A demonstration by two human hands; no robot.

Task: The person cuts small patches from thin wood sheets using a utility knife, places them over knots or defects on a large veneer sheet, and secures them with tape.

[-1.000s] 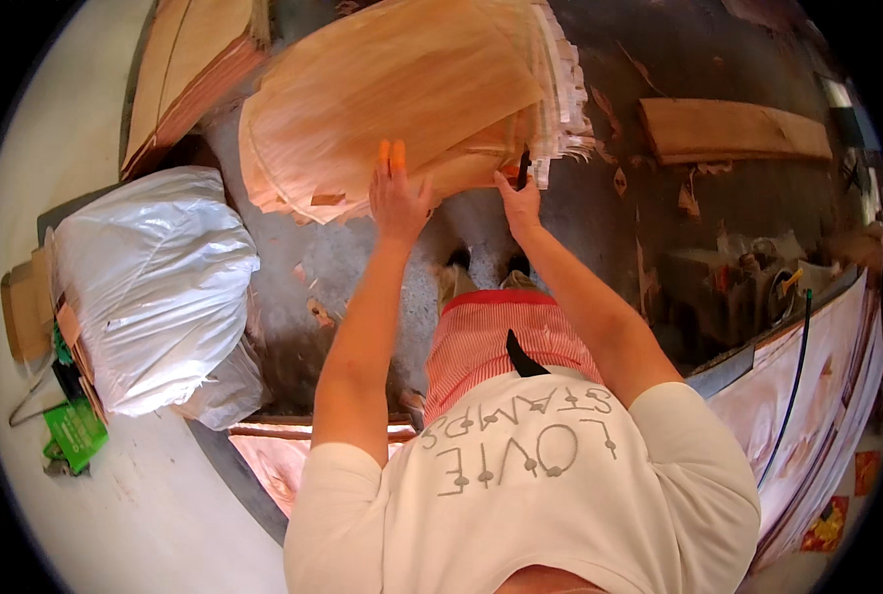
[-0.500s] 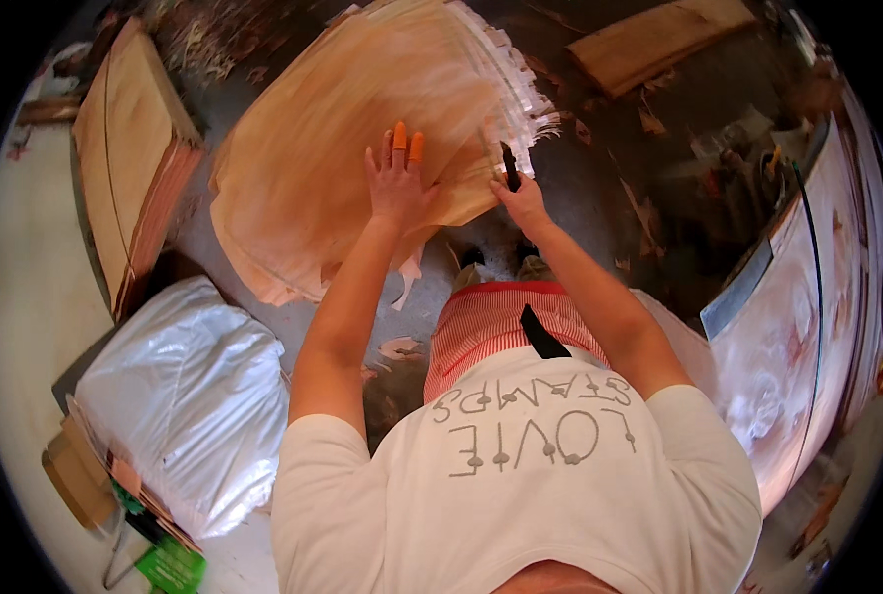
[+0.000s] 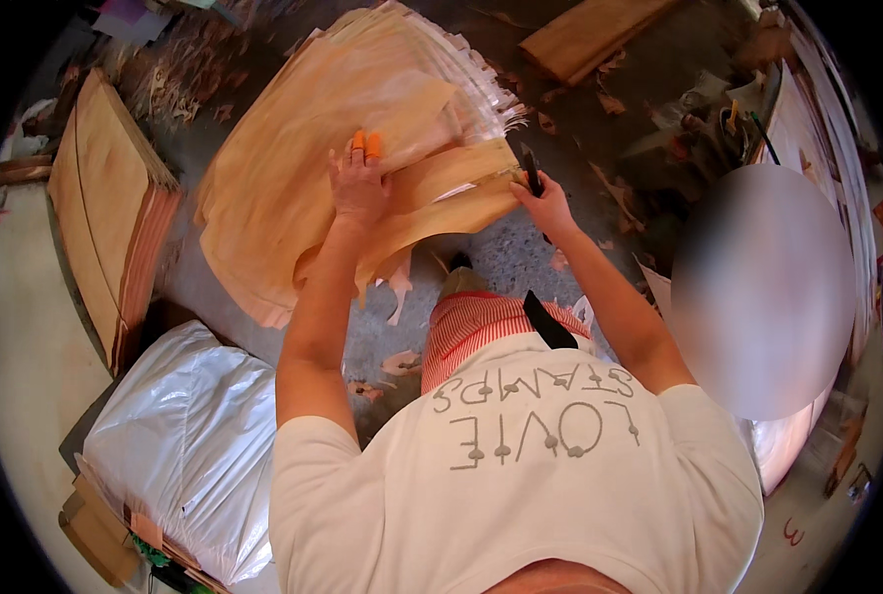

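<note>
A stack of thin tan wood veneer sheets (image 3: pixel 273 168) lies before me, its right edge ragged and frayed. My left hand (image 3: pixel 360 188) rests flat on the top sheet with fingers stretched out; orange finger covers sit on two of them. Closed at the near right corner of the stack, my right hand (image 3: pixel 548 210) holds a dark, narrow tool (image 3: pixel 531 170), whose exact kind I cannot make out. The thumb side of this hand meets the end of a veneer strip (image 3: pixel 461 193) that bends away from the sheets beneath. Whether the fingers also pinch the strip is unclear.
At left leans a strapped veneer bundle (image 3: pixel 100 188). Nearer stands a pile wrapped in white plastic (image 3: pixel 189 436). Another wooden bundle (image 3: pixel 590 40) lies at the far right. Large sheets (image 3: pixel 798 129) stand along the right side, partly blurred. Veneer scraps (image 3: pixel 402 363) litter the floor.
My right hand has drawn the near edge of the top veneer to the right and toward me, and a strip now folds apart from it. My left hand still presses on the stack.
</note>
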